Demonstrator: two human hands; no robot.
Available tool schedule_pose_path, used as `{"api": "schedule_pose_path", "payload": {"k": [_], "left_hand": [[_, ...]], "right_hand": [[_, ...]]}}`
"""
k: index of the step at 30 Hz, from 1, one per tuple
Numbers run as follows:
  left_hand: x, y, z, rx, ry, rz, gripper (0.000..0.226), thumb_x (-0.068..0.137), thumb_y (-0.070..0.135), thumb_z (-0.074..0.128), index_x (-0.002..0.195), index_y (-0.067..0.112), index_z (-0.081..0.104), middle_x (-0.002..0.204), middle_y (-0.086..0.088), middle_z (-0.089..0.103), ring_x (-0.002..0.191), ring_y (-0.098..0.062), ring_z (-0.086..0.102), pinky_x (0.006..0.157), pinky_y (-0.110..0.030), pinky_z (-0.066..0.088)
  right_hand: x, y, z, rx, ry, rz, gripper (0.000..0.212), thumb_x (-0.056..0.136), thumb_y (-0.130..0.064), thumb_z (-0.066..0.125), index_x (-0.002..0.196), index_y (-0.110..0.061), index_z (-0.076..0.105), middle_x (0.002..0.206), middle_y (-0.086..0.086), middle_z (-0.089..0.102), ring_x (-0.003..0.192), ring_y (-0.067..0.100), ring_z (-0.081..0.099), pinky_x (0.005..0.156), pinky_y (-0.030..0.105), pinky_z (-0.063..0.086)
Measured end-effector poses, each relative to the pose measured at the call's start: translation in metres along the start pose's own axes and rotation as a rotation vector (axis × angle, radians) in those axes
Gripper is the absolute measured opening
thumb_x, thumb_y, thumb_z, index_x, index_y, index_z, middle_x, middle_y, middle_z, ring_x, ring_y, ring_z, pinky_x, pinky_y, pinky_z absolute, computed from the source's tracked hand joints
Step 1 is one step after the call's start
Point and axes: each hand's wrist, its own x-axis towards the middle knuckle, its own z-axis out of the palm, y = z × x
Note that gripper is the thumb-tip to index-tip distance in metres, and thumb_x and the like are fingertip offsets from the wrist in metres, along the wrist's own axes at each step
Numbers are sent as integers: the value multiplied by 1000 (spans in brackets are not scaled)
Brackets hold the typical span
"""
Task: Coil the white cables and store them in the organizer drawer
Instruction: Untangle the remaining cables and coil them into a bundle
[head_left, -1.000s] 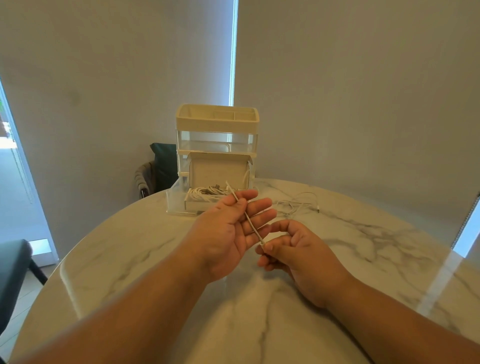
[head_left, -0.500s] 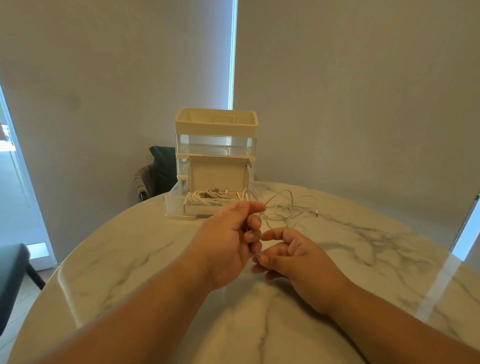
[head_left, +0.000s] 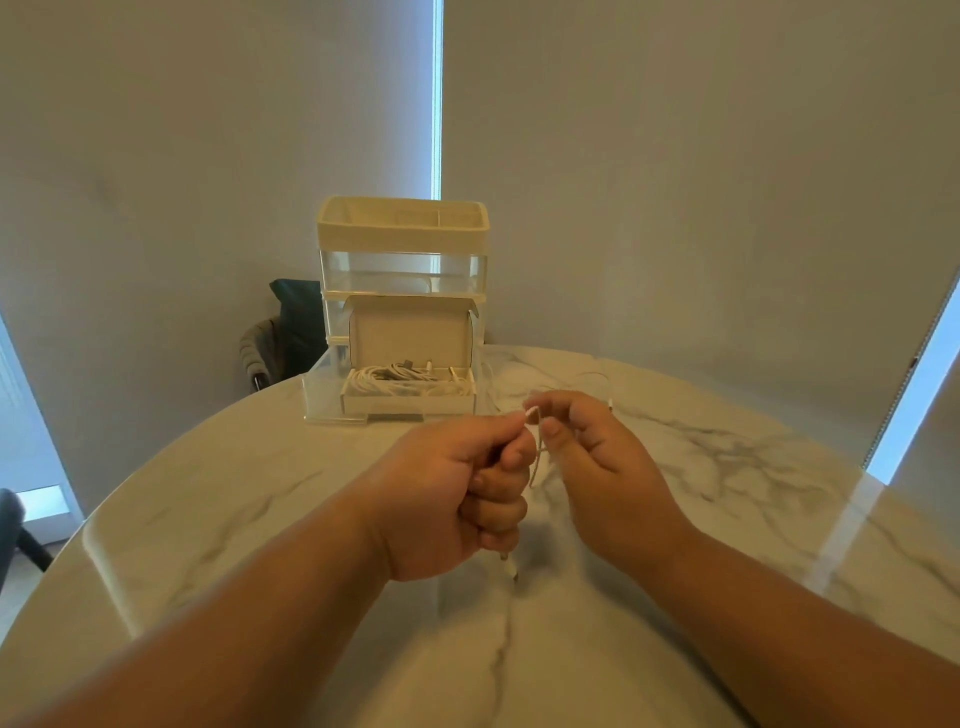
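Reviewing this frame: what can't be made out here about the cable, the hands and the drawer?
Head view only:
- How much white cable is wound in the left hand: its curled fingers hide it.
- The cable's far run: hidden behind the right hand, then too faint on the marble table.
- How many cables lie in the drawer: tangled and too small.

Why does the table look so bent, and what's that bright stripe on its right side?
Head view: the wide lens bows the table; the stripe is daylight from the window glaring off glossy marble; the thin cable looks soft.
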Motion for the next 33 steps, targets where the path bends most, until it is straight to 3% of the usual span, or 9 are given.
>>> {"api": "schedule_pose_path", "payload": {"k": [5, 8, 12, 15, 18, 21, 25, 30, 33], "left_hand": [[-3, 6, -7, -9, 63, 41, 32, 90, 29, 46, 60, 17, 45, 49, 3, 23, 46, -14, 21, 54, -30, 31], [-4, 13, -17, -38, 137, 85, 36, 98, 26, 40, 64, 15, 47, 49, 1, 28, 46, -15, 33, 55, -31, 39], [-3, 15, -24, -44, 232, 115, 34, 100, 25, 39, 72, 15, 55, 53, 3, 32, 46, -10, 28, 48, -26, 28], [0, 12, -22, 6, 307, 120, 29, 101, 24, 42, 80, 13, 59, 55, 3, 31, 47, -11, 25, 49, -27, 23], [2, 8, -17, 31, 320, 122, 29, 101, 23, 41, 78, 14, 57, 56, 2, 27, 51, -12, 22, 53, -29, 20], [2, 8, -14, 49, 325, 151, 29, 100, 22, 40, 76, 14, 53, 57, 2, 24, 52, -13, 21, 54, -30, 21], [0, 10, -16, 78, 344, 178, 30, 99, 21, 41, 72, 14, 53, 55, 2, 25, 51, -13, 21, 51, -29, 22], [-1, 13, -16, 186, 365, 189, 28, 98, 15, 39, 72, 13, 52, 55, 0, 27, 51, -14, 21, 50, -29, 20], [-2, 14, -17, 197, 388, 208, 30, 99, 15, 39, 72, 12, 52, 55, 0, 27, 51, -14, 21, 49, -29, 20]], "right_hand": [[7, 17, -13, -244, -89, 90, 24, 96, -20, 59, 108, -41, 59, 107, -19, 62, 100, -3, 57, 84, 15, 44], [13, 27, -27, -306, -49, 112, 18, 95, -16, 60, 95, -34, 67, 94, -15, 68, 88, -4, 59, 73, 14, 43], [15, 25, -38, -337, -49, -28, 10, 88, -24, 66, 79, -26, 70, 77, -8, 64, 78, 7, 59, 68, 22, 43], [10, 15, -33, -323, -139, -194, 44, 89, -54, 53, 78, -16, 72, 73, -2, 61, 76, 12, 58, 70, 27, 44], [5, 7, -22, -376, -157, -231, 41, 88, -54, 54, 75, -18, 71, 71, -5, 62, 74, 11, 58, 69, 27, 45], [0, 3, -16, -337, -304, -122, 26, 90, -41, 65, 82, -19, 75, 70, -7, 66, 69, 8, 60, 67, 27, 50], [-6, 2, -15, -231, -544, 89, 30, 102, -34, 48, 93, -29, 76, 86, -7, 72, 72, 5, 61, 76, 27, 51], [-3, 7, -17, -26, -215, 155, 35, 92, -38, 41, 109, -32, 71, 101, -12, 71, 95, 1, 61, 83, 16, 48], [2, 16, -22, 94, -52, 147, 38, 86, -32, 39, 104, -20, 71, 100, -8, 72, 94, 3, 62, 84, 22, 47]]}}
